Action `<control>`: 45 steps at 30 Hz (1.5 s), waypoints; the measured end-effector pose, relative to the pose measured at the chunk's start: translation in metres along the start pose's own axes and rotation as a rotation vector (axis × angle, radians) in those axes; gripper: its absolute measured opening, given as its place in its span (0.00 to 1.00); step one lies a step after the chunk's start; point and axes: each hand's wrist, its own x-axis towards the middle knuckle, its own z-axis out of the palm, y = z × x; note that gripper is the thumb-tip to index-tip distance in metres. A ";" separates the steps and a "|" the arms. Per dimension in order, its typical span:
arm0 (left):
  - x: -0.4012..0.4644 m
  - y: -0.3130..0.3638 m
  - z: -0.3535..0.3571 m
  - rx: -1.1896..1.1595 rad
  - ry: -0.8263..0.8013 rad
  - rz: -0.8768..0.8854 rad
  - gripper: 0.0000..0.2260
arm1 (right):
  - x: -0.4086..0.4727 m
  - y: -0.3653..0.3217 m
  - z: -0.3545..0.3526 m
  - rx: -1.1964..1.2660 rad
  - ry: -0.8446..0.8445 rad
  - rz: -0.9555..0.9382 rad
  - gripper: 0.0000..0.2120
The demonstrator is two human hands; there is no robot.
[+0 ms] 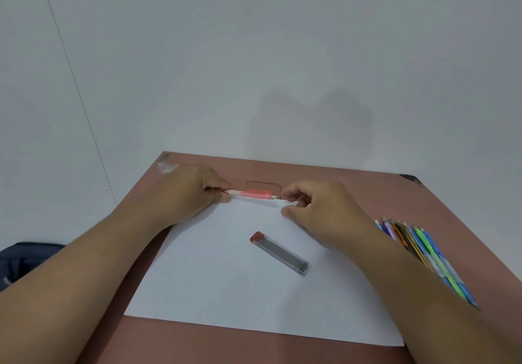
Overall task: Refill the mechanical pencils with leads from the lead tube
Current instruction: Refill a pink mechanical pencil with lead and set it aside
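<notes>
I see both forearms reaching up from the bottom corners of the frame toward the middle. The left hand lies knuckles up, its fingers curled round the left end of a pink mechanical pencil. The right hand hovers at the pencil's right end, thumb and forefinger bent close together at the white tip; I cannot tell whether they actually pinch it. The pencil lies level, its long axis running left to right across the frame's centre, at the far edge of a white sheet of paper on the brown worktop. Lower on the paper, between the forearms, lies the clear lead tube with a red cap, slanting from upper left to lower right. At the right, a bundle of coloured pencils is partly hidden behind the right forearm
</notes>
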 end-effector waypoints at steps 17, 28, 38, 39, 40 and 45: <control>-0.002 0.005 -0.003 0.020 0.004 0.003 0.05 | -0.002 -0.008 0.005 0.024 0.088 -0.119 0.07; -0.002 0.005 -0.001 -0.040 -0.007 -0.008 0.07 | 0.000 -0.003 -0.010 -0.204 0.054 0.128 0.09; 0.001 -0.001 0.002 -0.053 -0.019 -0.025 0.07 | 0.001 -0.004 -0.011 -0.258 -0.071 0.158 0.06; 0.001 -0.001 0.002 -0.062 -0.018 -0.028 0.08 | 0.001 -0.003 -0.011 -0.223 -0.047 0.146 0.04; 0.001 0.000 0.002 -0.070 -0.013 -0.025 0.09 | 0.000 -0.004 -0.011 -0.171 -0.011 0.124 0.03; 0.001 0.010 0.004 -0.062 0.057 0.030 0.12 | -0.002 -0.010 -0.006 0.084 0.103 -0.017 0.07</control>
